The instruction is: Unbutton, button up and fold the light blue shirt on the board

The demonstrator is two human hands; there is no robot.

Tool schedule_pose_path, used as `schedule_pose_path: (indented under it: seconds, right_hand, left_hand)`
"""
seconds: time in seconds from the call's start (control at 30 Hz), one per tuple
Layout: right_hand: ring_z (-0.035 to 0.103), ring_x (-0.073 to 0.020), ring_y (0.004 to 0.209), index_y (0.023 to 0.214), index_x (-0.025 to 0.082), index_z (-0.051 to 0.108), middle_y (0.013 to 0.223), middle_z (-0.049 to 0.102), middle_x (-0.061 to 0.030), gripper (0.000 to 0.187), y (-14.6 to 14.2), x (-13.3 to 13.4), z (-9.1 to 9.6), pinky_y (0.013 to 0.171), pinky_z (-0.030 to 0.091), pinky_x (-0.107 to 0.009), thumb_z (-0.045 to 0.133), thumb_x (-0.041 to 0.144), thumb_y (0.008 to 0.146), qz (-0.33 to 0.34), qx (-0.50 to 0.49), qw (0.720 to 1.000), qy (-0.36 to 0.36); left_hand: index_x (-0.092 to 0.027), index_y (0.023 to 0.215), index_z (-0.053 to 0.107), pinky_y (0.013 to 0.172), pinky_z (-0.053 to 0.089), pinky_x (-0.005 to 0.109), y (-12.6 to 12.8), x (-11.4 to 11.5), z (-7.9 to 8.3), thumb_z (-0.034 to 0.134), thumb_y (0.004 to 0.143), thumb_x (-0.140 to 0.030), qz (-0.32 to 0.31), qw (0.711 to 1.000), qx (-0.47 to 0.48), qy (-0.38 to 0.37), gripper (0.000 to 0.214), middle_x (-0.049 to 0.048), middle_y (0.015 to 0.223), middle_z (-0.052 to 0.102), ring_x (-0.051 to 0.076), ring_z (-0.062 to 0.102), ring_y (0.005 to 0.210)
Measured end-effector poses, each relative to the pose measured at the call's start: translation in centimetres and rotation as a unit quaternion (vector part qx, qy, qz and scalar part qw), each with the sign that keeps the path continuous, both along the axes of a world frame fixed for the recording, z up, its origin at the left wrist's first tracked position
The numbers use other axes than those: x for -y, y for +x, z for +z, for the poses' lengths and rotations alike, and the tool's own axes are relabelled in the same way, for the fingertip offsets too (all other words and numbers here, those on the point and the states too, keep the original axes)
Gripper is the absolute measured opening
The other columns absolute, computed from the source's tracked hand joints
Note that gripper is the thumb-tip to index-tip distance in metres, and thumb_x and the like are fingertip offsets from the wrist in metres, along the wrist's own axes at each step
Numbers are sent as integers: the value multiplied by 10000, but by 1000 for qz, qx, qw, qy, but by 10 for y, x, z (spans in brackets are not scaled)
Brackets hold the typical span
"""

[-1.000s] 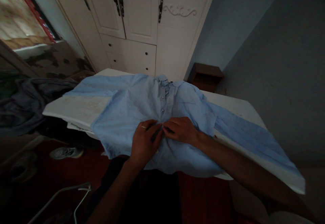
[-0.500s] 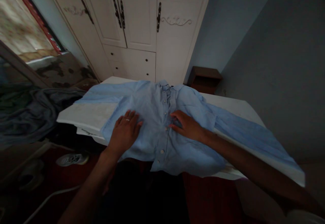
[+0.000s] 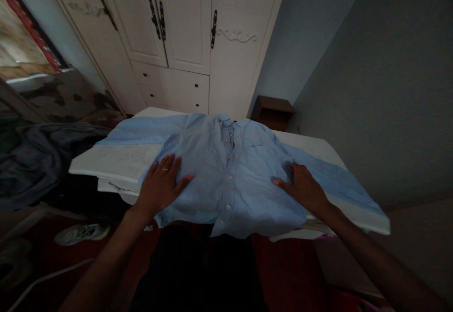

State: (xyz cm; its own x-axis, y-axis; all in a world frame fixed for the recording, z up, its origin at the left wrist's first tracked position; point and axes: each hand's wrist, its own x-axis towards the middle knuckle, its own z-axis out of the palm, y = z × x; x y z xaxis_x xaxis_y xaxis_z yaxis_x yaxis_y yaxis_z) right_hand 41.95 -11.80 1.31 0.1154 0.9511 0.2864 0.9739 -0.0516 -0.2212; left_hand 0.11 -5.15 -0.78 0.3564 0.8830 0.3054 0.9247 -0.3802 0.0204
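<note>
- Red floor [image 3: 288,269] showed beneath the white table [image 3: 113,163].
- Left hand [image 3: 159,187] lay spread on the blue shirt [image 3: 205,161].
- Right hand [image 3: 307,189], thumb and fingers parted, was at the shirt's other side.
- Shirt lay across the table, sleeves [image 3: 323,175] outstretched.
- White wardrobe [image 3: 231,76] stood beyond.

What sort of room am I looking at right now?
Probably a bedroom in a home, though no bed shows. A tall cream panelled wardrobe stands at the back, a small brown box-shaped cabinet is beside it, and a light-blue buttoned fabric shirt lies spread on a white flat-topped table.
</note>
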Motion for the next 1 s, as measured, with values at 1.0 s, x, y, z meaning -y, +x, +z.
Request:
schedule_pose_path:
  seconds: [1.0]
  right_hand:
    - [591, -238, 982, 982, 220, 700, 1007, 621, -93, 249, -57, 4, 31, 910, 501, -432, 485, 336, 935, 238, -51, 966, 84]
  left_hand:
    - [-87, 1366, 463, 1096, 307, 485, -8, 0, 1, 293, 916, -640, -18, 999, -3, 37, 734, 218, 1447, 449, 328, 397, 1360]
